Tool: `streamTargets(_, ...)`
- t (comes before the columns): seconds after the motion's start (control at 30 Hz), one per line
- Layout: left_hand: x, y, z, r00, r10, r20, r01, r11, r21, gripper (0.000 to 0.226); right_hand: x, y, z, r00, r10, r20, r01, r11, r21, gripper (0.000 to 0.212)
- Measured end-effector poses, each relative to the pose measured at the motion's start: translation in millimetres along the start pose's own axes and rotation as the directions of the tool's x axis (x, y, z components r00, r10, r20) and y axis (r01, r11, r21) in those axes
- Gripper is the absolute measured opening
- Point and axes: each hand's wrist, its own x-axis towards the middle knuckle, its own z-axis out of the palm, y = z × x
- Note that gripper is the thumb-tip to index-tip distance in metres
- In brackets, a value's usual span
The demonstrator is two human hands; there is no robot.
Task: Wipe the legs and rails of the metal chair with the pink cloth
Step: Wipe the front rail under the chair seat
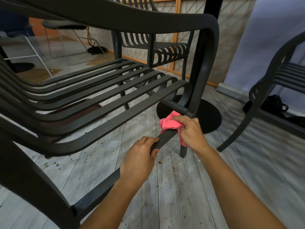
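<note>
Both forearms reach in from the bottom edge toward a low side rail [115, 177] of the chair [102, 90], which runs on a diagonal from the near leg [33, 179] at lower left up to the far leg [194, 100] at right. On that rail, the left hand [140, 156] sits about midway, its fingers [148, 141] curled over the top edge and thumb underneath, steadying it. Further along, close to the far leg, the right hand [189, 131] has its fingers closed around the bunched pink cloth [170, 123], pressing it down onto the rail's top.

So the cloth is at the rail's far end, with the unwiped length probably lying back toward the left hand. Any next stroke should follow the rail's long axis, and the left hand stands in that path.
</note>
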Motion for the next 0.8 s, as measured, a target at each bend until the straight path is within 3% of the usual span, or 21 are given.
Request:
streamTargets(0.23,-0.2,0.2,-0.9,1.000,0.004,0.004,-0.004,1.000,0.001,0.038,-12.6,6.0,4.1,0.997,-0.008,-0.071,0.011,0.999,0.045,0.043)
streamTargets(0.53,0.4,0.4,-1.4,1.000,0.005,0.004,-0.006,1.000,0.006,0.039,-33.6,11.0,-10.6,0.998,0.051,-0.042,-0.046,0.993,0.105,0.042)
streamTargets(0.67,1.8,1.0,-1.1,1.000,-0.014,-0.004,0.014,0.998,-0.066,0.043,-49.3,13.3,-18.4,0.997,0.076,-0.031,-0.069,0.980,0.185,0.040)
streamTargets(0.8,-0.4,9.1,-3.3,0.992,0.125,-0.004,-0.125,0.991,-0.044,0.054,-61.6,6.3,-28.6,0.997,0.077,-0.012,-0.070,0.958,0.277,0.048)
